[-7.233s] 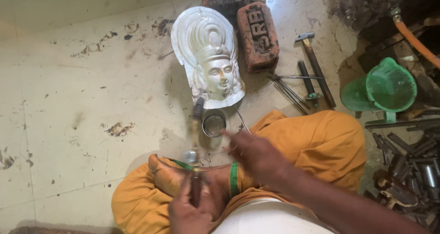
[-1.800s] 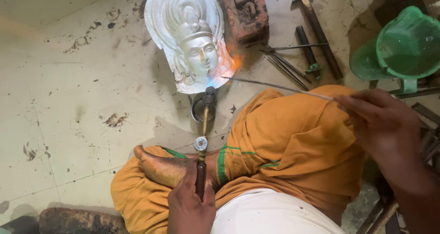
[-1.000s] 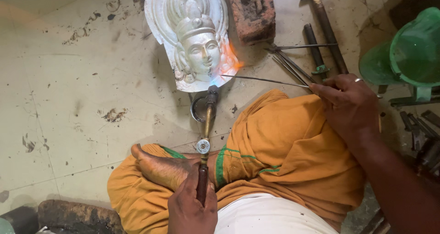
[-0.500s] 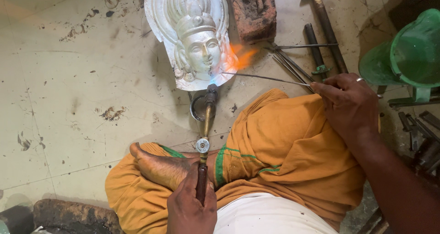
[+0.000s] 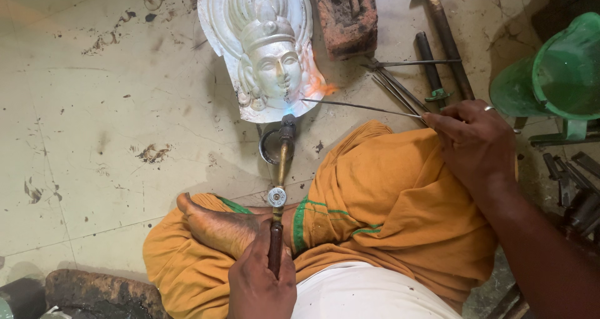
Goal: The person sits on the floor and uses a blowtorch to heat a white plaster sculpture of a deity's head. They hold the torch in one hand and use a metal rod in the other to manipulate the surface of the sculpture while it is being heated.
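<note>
On the floor ahead, metal mask [image 5: 265,50] with flame at its lower right edge. Left hand [image 5: 261,281] grips torch [image 5: 279,187]; right hand [image 5: 478,141] pinches rod [image 5: 359,107]. Risk: flame lingers, thin edge warps; bare foot [image 5: 219,228] lies beside torch.

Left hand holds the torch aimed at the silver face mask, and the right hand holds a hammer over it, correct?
Not quite. In the head view the right hand holds a thin metal rod, not a hammer. The left hand does hold the torch aimed at the silver face mask.

brass torch [image 5: 282,169], thin rod [image 5: 359,107], silver mask [image 5: 265,50]
</note>
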